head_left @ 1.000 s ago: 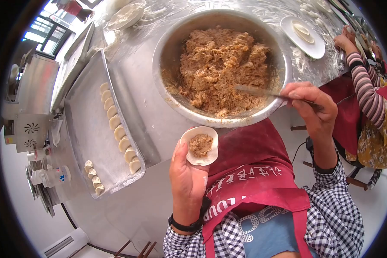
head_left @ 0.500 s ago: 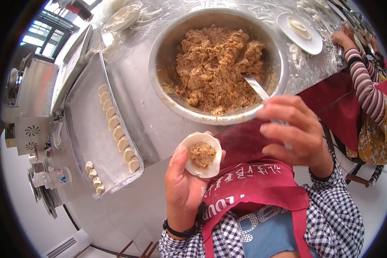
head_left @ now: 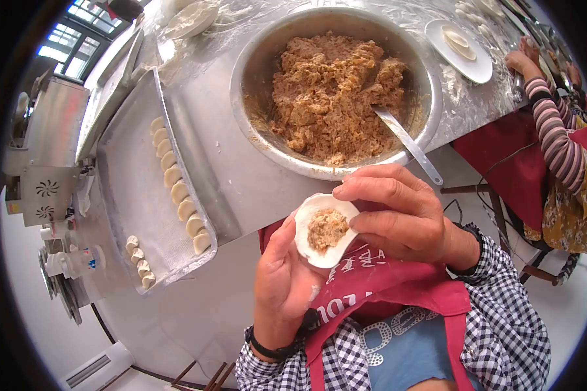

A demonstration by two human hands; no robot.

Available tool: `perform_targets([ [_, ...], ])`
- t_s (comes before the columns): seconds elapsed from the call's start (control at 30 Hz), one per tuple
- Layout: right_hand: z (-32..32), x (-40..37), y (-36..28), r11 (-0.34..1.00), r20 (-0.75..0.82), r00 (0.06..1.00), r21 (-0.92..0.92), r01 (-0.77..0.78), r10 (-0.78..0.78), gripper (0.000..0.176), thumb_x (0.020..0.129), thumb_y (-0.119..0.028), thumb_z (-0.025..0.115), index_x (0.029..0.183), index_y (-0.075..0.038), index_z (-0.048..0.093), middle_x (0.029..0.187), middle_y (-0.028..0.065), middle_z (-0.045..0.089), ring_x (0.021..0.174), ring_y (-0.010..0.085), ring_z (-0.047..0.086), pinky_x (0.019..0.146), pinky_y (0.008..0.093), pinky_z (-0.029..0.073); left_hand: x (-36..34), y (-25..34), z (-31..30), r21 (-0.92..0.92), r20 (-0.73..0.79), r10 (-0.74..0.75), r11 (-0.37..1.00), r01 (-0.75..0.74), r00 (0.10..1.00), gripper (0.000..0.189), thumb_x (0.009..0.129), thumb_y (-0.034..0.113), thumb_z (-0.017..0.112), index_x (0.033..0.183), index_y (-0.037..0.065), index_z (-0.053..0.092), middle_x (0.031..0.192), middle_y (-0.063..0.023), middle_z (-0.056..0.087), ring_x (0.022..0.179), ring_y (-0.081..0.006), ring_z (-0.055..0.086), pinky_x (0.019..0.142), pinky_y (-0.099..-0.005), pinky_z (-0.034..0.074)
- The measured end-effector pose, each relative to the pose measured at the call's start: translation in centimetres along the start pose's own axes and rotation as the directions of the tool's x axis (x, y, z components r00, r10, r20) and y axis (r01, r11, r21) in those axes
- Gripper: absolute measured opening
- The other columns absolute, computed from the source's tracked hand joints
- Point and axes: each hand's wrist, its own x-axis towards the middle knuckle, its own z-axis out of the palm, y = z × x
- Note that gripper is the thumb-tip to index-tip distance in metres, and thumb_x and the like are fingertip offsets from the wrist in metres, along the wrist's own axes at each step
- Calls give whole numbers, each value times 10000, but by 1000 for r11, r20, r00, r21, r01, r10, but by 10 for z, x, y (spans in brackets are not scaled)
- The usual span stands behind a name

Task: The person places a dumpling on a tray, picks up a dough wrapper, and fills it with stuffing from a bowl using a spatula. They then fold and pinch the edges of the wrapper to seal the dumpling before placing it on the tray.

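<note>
Steel table [head_left: 231, 173] laid with bowl [head_left: 253, 107] and tray [head_left: 129, 189]
A spoon [head_left: 407, 143] is leaned in the bowl; dumplings [head_left: 176, 176] are lined along the tray.

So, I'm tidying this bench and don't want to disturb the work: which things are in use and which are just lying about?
In use: filled wrapper in the left hand, right hand on its edge; bowl of filling; spoon resting in it; tray of finished dumplings; plate of wrappers.
Lying about: floury plate, bottle, metal machine at the left.
</note>
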Motion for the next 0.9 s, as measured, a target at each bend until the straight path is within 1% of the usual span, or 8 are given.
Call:
perform_targets([
  [0.17, 1, -3, 1, 999, 22, 999, 30, -42, 41, 162, 612, -109, 659, 722, -23, 576, 990, 124, 604, 908, 281, 593, 731, 365, 508, 1, -8, -6, -166, 24, 0, 986, 4, 1000, 479, 957, 247, 354, 1320, -51, 261, 1315, -218, 390, 1228, -320, 407, 1042, -456, 335],
  [0.23, 1, -2, 1, 999, 41, 999, 43, -24, 22, 162, 611, -105, 661, 726, -26, 577, 984, 119, 603, 909, 278, 591, 729, 365, 509, 0, -7, 3, 162, -20, 73, 984, -69, 997, 512, 926, 235, 442, 1314, -54, 275, 1285, -203, 427, 1184, -299, 460, 1007, -423, 389],
  [0.37, 3, 3, 0, 990, 67, 998, 144, -12, 2, 156, 597, -93, 667, 700, -38, 564, 972, 106, 596, 908, 275, 589, 720, 361, 510, -1, -5, 6, 364, 65, 49, 929, -70, 997, 564, 855, 153, 565, 1308, -54, 301, 1240, -167, 473, 1126, -254, 515, 962, -364, 435],
  [0.43, 5, 4, 1, 984, 69, 998, 175, -20, 8, 153, 592, -87, 667, 682, -42, 552, 976, 103, 594, 909, 275, 588, 718, 361, 509, -4, -5, 14, 633, 73, 35, 771, -74, 997, 641, 749, -10, 634, 1315, -30, 335, 1217, -118, 506, 1102, -195, 525, 921, -293, 434],
  [0.47, 6, 4, 1, 977, 72, 997, 211, -25, 10, 152, 588, -82, 667, 664, -46, 540, 979, 101, 591, 910, 275, 587, 716, 360, 509, -6, -5, 15, 633, 73, 33, 771, -72, 997, 641, 749, -10, 634, 1315, -30, 335, 1217, -118, 506, 1102, -195, 525, 921, -293, 434],
  [0.53, 12, 4, 1, 971, 51, 999, 237, -28, 17, 154, 583, -74, 665, 651, -48, 529, 989, 101, 590, 912, 278, 587, 715, 359, 508, -7, -7, 18, 848, 147, 102, 500, -178, 984, 622, 725, -6, 658, 1285, -18, 387, 1143, -103, 556, 1030, -168, 563, 870, -271, 452],
  [0.73, 22, 9, 2, 935, -24, 998, 352, -47, 59, 155, 600, -52, 688, 677, -42, 553, 1019, 120, 592, 892, 275, 595, 715, 348, 508, -6, -5, 12, 945, 243, 181, 178, -275, 953, 470, 745, -15, 650, 1190, -14, 496, 1060, -111, 602, 963, -153, 595, 802, -266, 486],
  [0.9, 13, 0, 3, 825, -45, 946, 505, -256, 321, 133, 667, -43, 710, 750, -31, 606, 1039, 148, 596, 868, 239, 606, 713, 330, 507, -7, -1, 13, 876, 284, 274, 316, -365, 919, 422, 753, -69, 638, 1155, -18, 522, 1032, -109, 622, 950, -166, 609, 811, -271, 494],
])
